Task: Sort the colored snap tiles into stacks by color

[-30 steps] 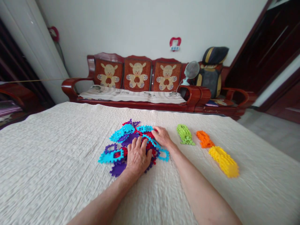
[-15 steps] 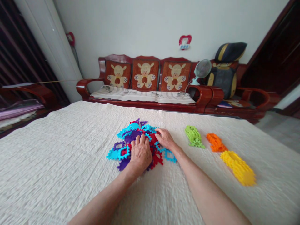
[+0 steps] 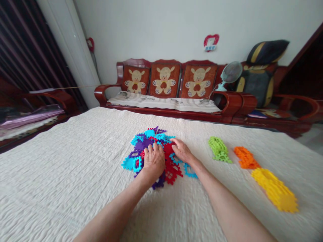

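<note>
Pile of toothed plastic pcs (image 3: pixel 144 144), blue, purple & red, on cream quilted cloth (image 3: pixel 75 168). L hand (image 3: pixel 154 161) lies palm-down on pile, fingers close together; R hand (image 3: pixel 183 151) at pile's R edge, fingers bent. Can't tell if either grips a pc. Farther R, apart from pile: green stack (image 3: pixel 218 148), then orange stack (image 3: pixel 245 157) just beside yellow stack (image 3: pixel 275 190). Wooden sofa (image 3: pixel 176 113) behind.

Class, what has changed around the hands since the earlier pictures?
The left hand has shifted slightly leftward over the pile, and more red pieces show beside it. The view has swung left. No clear grasp or release shows. The right hand remains at the pile's right side; the green pieces, orange pieces and yellow pieces stay put.
</note>
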Demonstrator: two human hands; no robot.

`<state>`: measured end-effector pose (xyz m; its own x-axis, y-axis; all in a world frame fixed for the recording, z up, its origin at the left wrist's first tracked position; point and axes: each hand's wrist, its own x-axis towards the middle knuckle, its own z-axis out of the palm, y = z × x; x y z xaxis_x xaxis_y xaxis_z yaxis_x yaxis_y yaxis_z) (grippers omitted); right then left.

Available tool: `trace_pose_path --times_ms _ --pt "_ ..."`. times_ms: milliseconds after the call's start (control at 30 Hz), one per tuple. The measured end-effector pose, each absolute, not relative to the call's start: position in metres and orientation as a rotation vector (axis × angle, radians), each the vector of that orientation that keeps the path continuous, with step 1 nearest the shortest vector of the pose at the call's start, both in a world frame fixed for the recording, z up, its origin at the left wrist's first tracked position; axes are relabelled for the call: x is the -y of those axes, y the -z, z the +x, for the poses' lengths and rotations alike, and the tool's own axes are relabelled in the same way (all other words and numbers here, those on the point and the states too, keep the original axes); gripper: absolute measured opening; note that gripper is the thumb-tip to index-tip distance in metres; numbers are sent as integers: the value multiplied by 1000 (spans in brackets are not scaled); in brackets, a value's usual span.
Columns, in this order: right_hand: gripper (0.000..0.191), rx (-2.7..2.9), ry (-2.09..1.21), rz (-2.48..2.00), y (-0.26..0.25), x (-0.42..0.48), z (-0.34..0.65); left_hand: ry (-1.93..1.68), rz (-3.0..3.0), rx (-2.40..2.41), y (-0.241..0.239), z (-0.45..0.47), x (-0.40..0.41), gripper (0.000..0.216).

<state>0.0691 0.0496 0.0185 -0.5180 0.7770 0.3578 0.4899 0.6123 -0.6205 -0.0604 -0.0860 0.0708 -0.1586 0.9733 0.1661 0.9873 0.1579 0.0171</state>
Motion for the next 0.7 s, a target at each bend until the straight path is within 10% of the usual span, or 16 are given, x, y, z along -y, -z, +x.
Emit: trace_pose_path --times_ms 700 --pt "44 2301 -699 -1008 -42 -53 103 462 -2355 1962 -47 -26 98 36"
